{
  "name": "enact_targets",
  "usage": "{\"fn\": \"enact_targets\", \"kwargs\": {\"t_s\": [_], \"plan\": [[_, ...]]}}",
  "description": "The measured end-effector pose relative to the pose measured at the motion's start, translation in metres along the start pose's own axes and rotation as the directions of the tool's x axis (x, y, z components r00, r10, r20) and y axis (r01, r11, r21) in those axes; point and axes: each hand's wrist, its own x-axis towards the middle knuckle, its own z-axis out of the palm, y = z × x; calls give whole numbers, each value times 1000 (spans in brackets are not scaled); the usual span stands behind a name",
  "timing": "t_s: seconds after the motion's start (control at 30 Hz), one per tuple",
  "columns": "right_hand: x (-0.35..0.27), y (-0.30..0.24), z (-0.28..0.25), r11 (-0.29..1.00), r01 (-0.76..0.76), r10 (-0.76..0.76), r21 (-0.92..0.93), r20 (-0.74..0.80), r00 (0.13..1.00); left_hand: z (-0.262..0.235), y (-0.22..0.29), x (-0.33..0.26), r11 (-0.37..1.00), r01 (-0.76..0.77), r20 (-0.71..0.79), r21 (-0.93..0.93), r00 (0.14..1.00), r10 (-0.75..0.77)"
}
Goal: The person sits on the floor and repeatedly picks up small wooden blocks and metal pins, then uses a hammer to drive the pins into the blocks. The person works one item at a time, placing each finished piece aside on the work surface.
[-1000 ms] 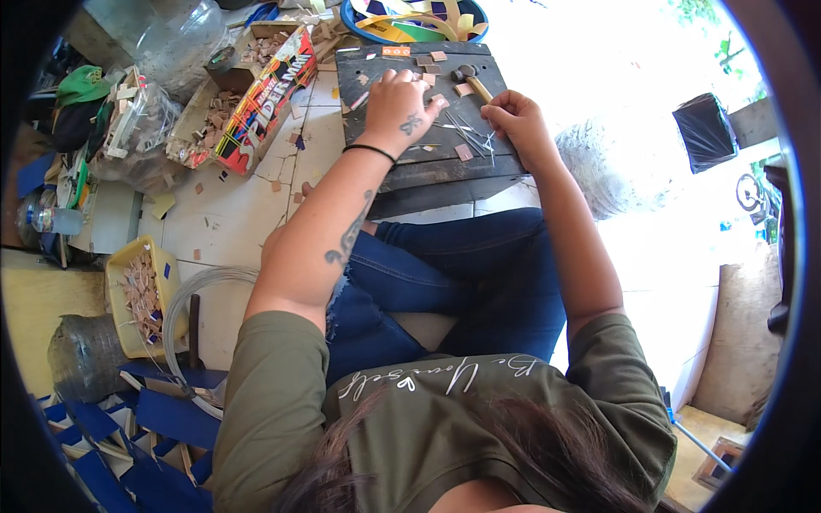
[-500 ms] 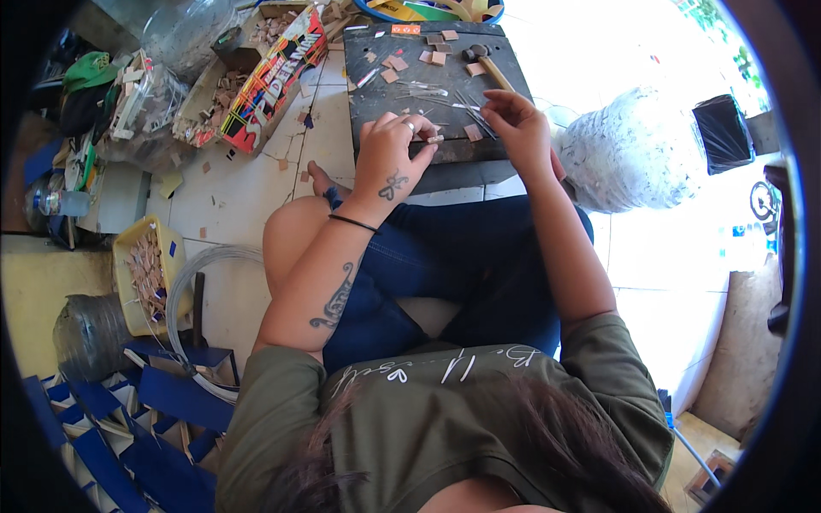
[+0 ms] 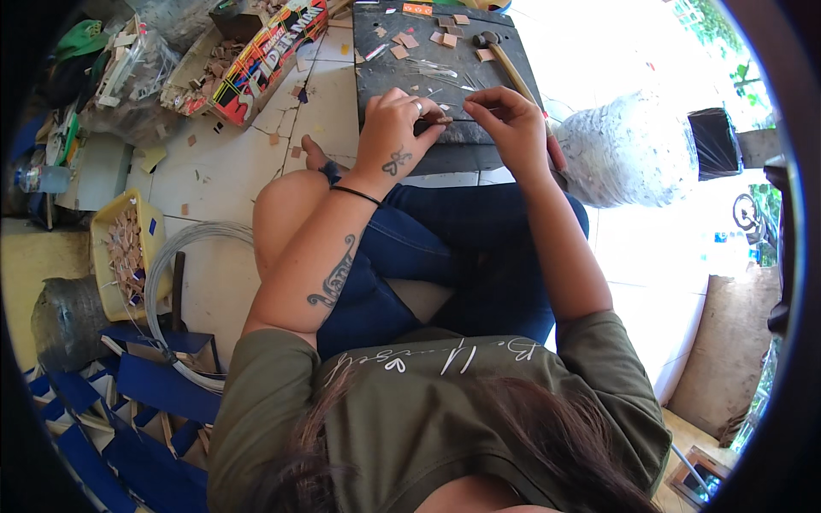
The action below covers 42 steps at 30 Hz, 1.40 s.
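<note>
My left hand (image 3: 397, 128) is closed in a pinch over the near part of a dark low worktable (image 3: 373, 75). Between its thumb and fingers sits a small brown piece (image 3: 445, 120), possibly wood. Just to the right, my right hand (image 3: 516, 128) has thumb and index finger brought together; anything between them is too small to make out. Beyond the hands lie several thin metal wires or rods (image 3: 434, 70). Small flat wooden tiles (image 3: 408, 40) are scattered farther back. A hammer (image 3: 510, 68) rests along the table's right side, its handle passing behind my right hand.
A stuffed clear plastic sack (image 3: 629, 150) stands right of the table. To the left are a printed carton (image 3: 265, 64) of wood scraps, a yellow bin (image 3: 154, 231) of small pieces, a coil of wire (image 3: 158, 291) and a pile of blue boxes (image 3: 158, 389).
My right fingertips have come nearer to the piece in my left hand and drawn closer together. The whole view has shifted slightly. My left hand keeps its pinch.
</note>
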Motion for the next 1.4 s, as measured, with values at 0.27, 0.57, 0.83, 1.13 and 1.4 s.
{"fn": "enact_targets", "kwargs": {"t_s": [0.27, 0.57, 0.83, 1.13, 1.4], "plan": [[0, -12, 14, 979, 60, -59, -196, 12, 998, 0, -1, 1, 1000, -1, 18, 5, 1000, 1], [0, -10, 15, 960, 99, -99, -263, 11, 995, -1, 0, 1, 1000, 9, 20, 18, 1000, -9], [4, -11, 16, 937, 145, -137, -319, 45, 990, 0, 0, 1, 1000, 15, 15, 15, 1000, -15], [10, -9, 7, 916, 131, -120, -380, 52, 991, 13, 1, 9, 989, 15, -52, -145, 998, -23], [-2, 25, -68, 204, -170, 111, -964, -150, 982, 14, 1, 9, 964, -2, -57, -265, 998, -13]]}}
